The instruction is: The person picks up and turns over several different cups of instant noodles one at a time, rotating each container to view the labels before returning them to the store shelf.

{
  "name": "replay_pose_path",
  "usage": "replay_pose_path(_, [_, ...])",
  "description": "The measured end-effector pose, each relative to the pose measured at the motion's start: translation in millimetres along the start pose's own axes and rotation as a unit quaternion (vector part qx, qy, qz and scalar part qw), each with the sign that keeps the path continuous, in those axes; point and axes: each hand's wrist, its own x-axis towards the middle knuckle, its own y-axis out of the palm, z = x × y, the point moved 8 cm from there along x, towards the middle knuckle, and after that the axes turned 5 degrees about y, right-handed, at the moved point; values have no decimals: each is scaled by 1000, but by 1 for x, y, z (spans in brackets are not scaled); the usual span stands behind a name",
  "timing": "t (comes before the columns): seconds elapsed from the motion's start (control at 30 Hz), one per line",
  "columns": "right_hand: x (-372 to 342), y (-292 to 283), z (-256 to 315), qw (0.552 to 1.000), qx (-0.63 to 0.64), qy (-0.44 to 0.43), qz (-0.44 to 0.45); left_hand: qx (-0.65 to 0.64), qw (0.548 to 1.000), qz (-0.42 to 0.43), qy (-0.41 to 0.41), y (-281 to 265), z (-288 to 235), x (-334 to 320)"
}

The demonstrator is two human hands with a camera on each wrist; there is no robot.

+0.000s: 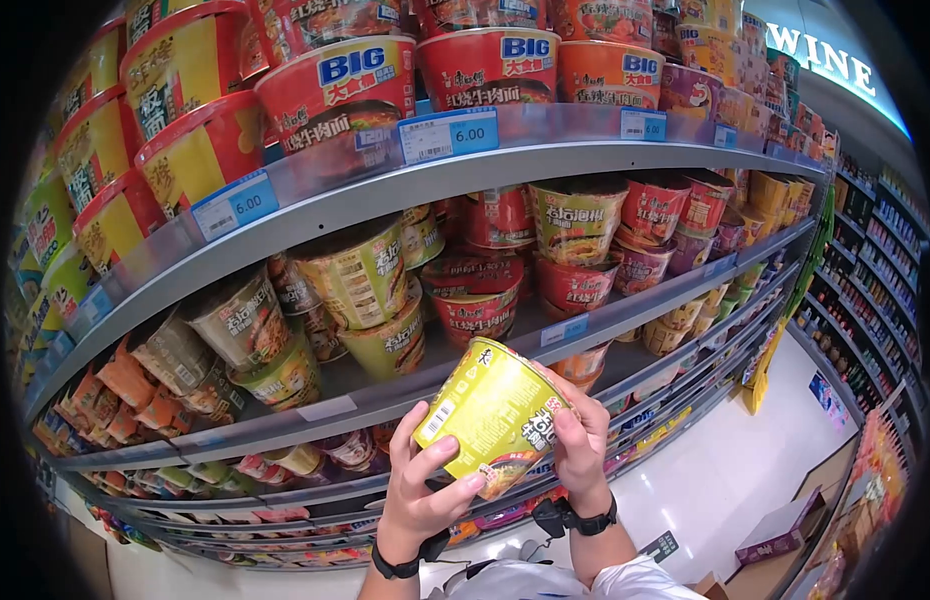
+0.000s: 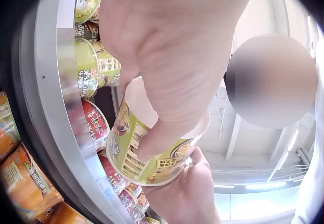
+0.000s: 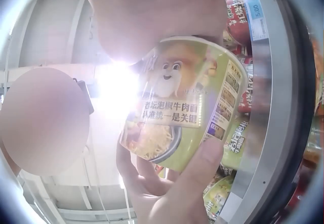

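before the noodle shelves (image 1: 545, 157), the left hand (image 1: 422, 490) and right hand (image 1: 583, 440) grip a tilted green cup (image 1: 490, 415) from opposite sides, fingers curled round it. it should be light and slick, its walls stiff but dentable; hold the sides gently, near the rim.

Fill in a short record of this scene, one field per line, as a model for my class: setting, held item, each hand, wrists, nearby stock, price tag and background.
Setting: shop aisle with stocked shelves
Held item: one yellow-green noodle cup, tilted, in front of the shelves
Left hand: fingers grip the cup's left side and lower front
Right hand: fingers grip its right side
Wrists: a dark strap on each
Nearby stock: red cups marked BIG
Price tag: reads 6.00
Background: lit WINE sign, upper right
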Motion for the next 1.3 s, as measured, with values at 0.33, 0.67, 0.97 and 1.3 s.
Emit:
replay_pose_path(0.33, [-31, 17, -1, 986, 68, -152, 20, -440, 744, -250, -437, -6, 14, -29])
replay_pose_path(0.67, [-95, -2, -53, 972, 178, 74, -135, -637, 509, -51, -577, 56, -21, -73])
replay_pose_path(0.97, [-98, 8, -3, 974, -200, -85, -61, -419, 774, 3, -474, 28, -13, -79])
replay_pose_path(1.3, [-82, 14, 9, 960, -209, -179, -59, -173, 931, -31, -321, -3, -12, -53])
